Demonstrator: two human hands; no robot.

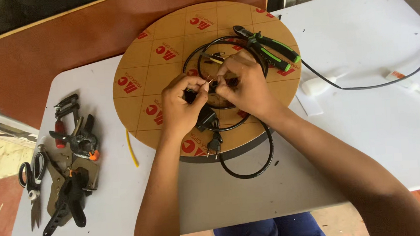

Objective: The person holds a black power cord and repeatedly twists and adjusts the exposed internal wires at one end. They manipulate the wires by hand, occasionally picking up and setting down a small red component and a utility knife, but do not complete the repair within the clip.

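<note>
Brown and round, the disc [166,62] lies flat on the white table [368,121], and I give all places from this disc. Left of the disc, well apart, a pair of scissors [31,182] lies near the table edge, and beside it a heap of clamps and pliers [72,162]. Just at the disc's lower left edge lies a short yellow wire piece [132,149], its long axis running near to far.

On the middle of the disc, the left hand [182,105] has its fingers pressed together, pinching a thin bare wire end [209,81]. This wire end is short; it runs roughly left to right, between both hands. The right hand [244,83] pinches the other side of it, fingers curled closed.

Around the hands the black cable [253,169] makes loops on the disc, and one loop hangs over the near edge. Its plug [215,144] lies at the near edge, pins pointing toward the person. At the far right edge of the disc lie green-handled pliers [269,47], handles pointing right.
</note>
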